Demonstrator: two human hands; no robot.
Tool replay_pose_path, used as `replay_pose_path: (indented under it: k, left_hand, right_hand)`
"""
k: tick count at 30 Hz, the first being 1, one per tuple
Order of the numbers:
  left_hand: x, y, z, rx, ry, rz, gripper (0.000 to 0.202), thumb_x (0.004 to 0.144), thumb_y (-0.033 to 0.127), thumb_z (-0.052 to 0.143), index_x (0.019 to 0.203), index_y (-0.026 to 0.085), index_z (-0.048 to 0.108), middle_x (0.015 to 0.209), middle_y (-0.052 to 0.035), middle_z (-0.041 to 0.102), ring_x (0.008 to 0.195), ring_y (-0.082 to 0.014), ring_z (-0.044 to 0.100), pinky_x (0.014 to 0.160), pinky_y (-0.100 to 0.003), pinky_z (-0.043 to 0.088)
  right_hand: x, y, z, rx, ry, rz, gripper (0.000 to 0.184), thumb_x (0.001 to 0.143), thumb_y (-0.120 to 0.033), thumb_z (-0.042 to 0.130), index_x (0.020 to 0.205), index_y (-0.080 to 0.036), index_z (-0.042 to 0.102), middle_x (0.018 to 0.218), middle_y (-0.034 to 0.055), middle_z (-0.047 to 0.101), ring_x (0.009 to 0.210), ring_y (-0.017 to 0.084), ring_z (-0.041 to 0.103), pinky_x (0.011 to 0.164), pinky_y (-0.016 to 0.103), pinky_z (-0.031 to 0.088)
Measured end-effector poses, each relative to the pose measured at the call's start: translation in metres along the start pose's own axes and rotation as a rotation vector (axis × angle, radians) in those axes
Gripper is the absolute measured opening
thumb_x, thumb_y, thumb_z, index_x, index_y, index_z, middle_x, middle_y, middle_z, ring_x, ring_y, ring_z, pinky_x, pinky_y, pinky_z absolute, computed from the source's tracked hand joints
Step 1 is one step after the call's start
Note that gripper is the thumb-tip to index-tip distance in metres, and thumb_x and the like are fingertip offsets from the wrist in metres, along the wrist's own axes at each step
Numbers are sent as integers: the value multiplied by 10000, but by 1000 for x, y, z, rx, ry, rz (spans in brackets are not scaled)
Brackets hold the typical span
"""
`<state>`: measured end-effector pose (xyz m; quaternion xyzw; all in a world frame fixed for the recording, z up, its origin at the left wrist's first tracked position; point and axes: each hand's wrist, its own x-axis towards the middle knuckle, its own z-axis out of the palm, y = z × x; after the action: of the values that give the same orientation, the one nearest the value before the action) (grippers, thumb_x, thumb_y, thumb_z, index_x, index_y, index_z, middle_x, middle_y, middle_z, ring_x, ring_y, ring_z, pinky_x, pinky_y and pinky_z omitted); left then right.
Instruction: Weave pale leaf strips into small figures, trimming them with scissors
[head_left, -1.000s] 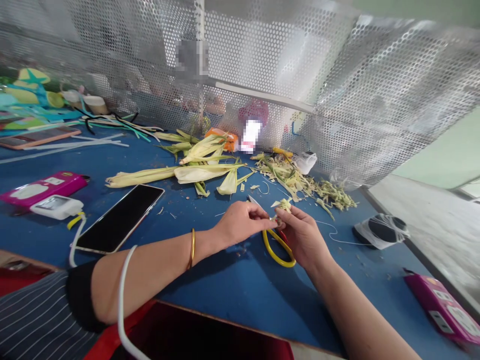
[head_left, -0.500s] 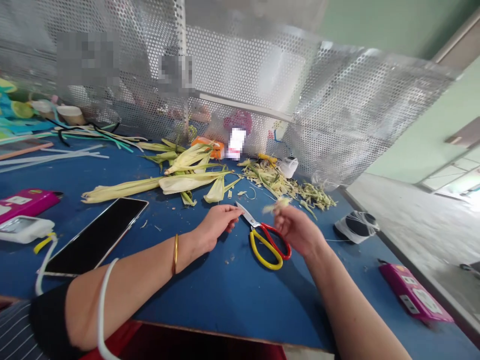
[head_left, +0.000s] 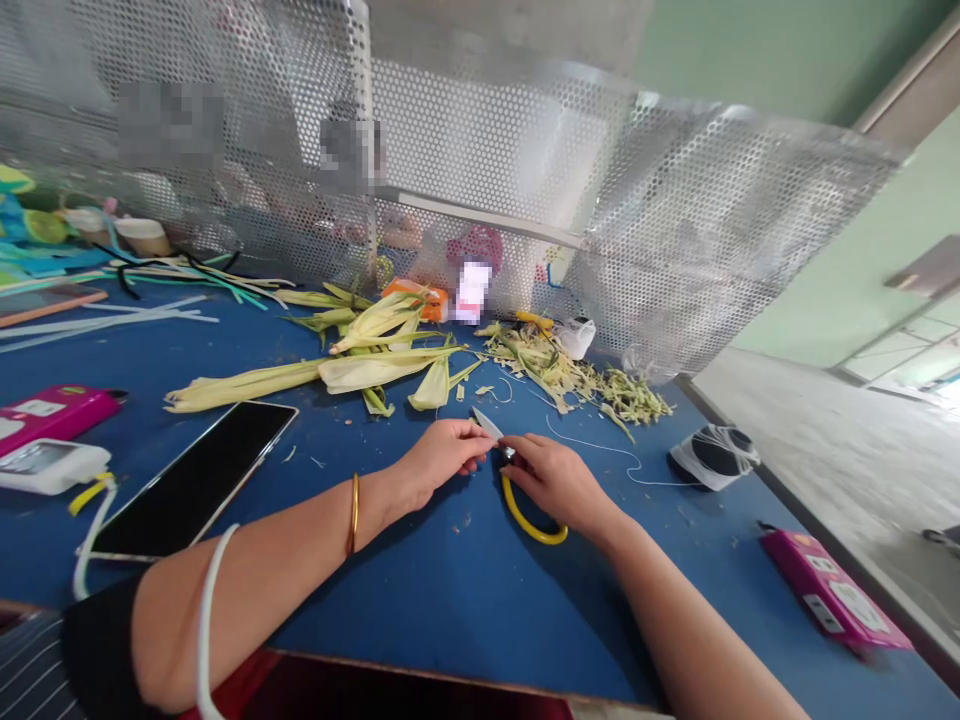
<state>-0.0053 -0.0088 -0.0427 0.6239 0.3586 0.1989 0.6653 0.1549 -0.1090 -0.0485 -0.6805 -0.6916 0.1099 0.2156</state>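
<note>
My left hand (head_left: 454, 447) is closed in a pinch beside the scissors' blades. Whatever lies between its fingertips is too small or hidden to make out. Over the scissors (head_left: 534, 530), my right hand (head_left: 551, 478) has its fingers drawn together, and its fingertips meet those of the left. What it holds, if anything, cannot be seen. The scissors lie on the blue table; the silver blade tip and part of the yellow handle show, while the red handle is covered. A loose white thread (head_left: 600, 443) runs from a dark spool (head_left: 712, 457) towards the middle.
Pale corn husks (head_left: 382, 367) lie ahead, with a heap of husk scraps (head_left: 544, 362) to their right. A phone (head_left: 199, 480) and a white device (head_left: 52, 466) are at left. A magenta box (head_left: 832, 588) sits by the right edge. Perforated silver sheeting (head_left: 487, 140) stands behind.
My right hand has moved left and down to meet the left hand, now covering the red handle. The blurred pale scrap at its fingers is out of sight. More thread shows on the table.
</note>
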Motion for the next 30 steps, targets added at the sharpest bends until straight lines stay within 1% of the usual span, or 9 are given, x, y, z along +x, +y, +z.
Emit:
replay_pose_path:
  k: [2, 7, 10, 14, 20, 23, 26, 28, 30]
  left_hand:
    - [0, -1, 1, 22, -5, 2, 169, 754, 277, 637, 815, 127, 685, 649, 14, 587, 561, -90, 496, 559, -228, 372]
    - [0, -5, 1, 129, -48, 51, 134, 775, 249, 614, 806, 141, 686, 619, 14, 595, 565, -111, 541, 573, -237, 413]
    - [3, -7, -3, 295, -11, 165, 138, 794, 259, 607, 794, 157, 699, 659, -5, 649, 593, -129, 582, 578, -241, 418]
    - [7, -4, -14, 633, 177, 391, 140, 815, 247, 605, 764, 198, 726, 721, -7, 713, 660, -146, 615, 615, -250, 408]
    - [18, 7, -41, 832, 538, 576, 94, 806, 250, 683, 882, 214, 726, 858, -20, 739, 846, -183, 651, 773, -284, 458]
    - [26, 8, -56, 957, 581, 531, 184, 777, 330, 730, 909, 203, 722, 995, -59, 731, 974, -234, 633, 832, -328, 468]
    - [32, 4, -65, 1076, 459, 427, 380, 667, 446, 805, 942, 194, 729, 1012, -86, 724, 968, -268, 631, 786, -335, 467]
    - [34, 3, -68, 1109, 447, 391, 271, 693, 373, 779, 897, 199, 740, 958, -75, 730, 907, -255, 640, 723, -314, 444]
    - [35, 4, -71, 1091, 491, 360, 128, 799, 289, 645, 812, 206, 741, 818, -53, 725, 794, -226, 640, 656, -299, 409]
  right_hand:
    - [-1, 1, -3, -111, -45, -20, 296, 929, -226, 543, 1215, -223, 617, 975, 58, 677, 871, 195, 621, 745, 296, 447]
    - [-3, 4, -4, -165, -62, -22, 307, 942, -201, 452, 1212, -225, 597, 1008, 63, 670, 914, 210, 637, 760, 307, 466]
    - [-6, 5, -4, -181, -96, -36, 370, 889, -180, 467, 1236, -232, 584, 991, 58, 665, 877, 209, 637, 729, 305, 478]
    - [-9, 7, -5, -228, -124, -58, 442, 849, -173, 460, 1275, -221, 566, 1012, 69, 663, 873, 214, 642, 725, 313, 493]
    - [-8, 10, 3, -254, -79, -43, 488, 790, -137, 461, 1253, -225, 589, 1014, 64, 680, 827, 194, 655, 694, 282, 492]
    - [-7, 11, 4, -265, -66, 22, 507, 771, -126, 478, 1260, -203, 586, 1024, 67, 682, 814, 191, 654, 674, 277, 483]
    - [-5, 13, 1, -319, -54, 126, 492, 794, -132, 483, 1273, -186, 581, 1034, 68, 680, 788, 192, 651, 642, 284, 457]
    - [-4, 14, -3, -354, -54, 194, 469, 819, -148, 486, 1278, -185, 577, 1042, 67, 679, 777, 193, 650, 619, 285, 434]
    - [-4, 14, -6, -368, -66, 231, 442, 845, -167, 487, 1277, -191, 576, 1043, 65, 679, 778, 192, 649, 607, 279, 416]
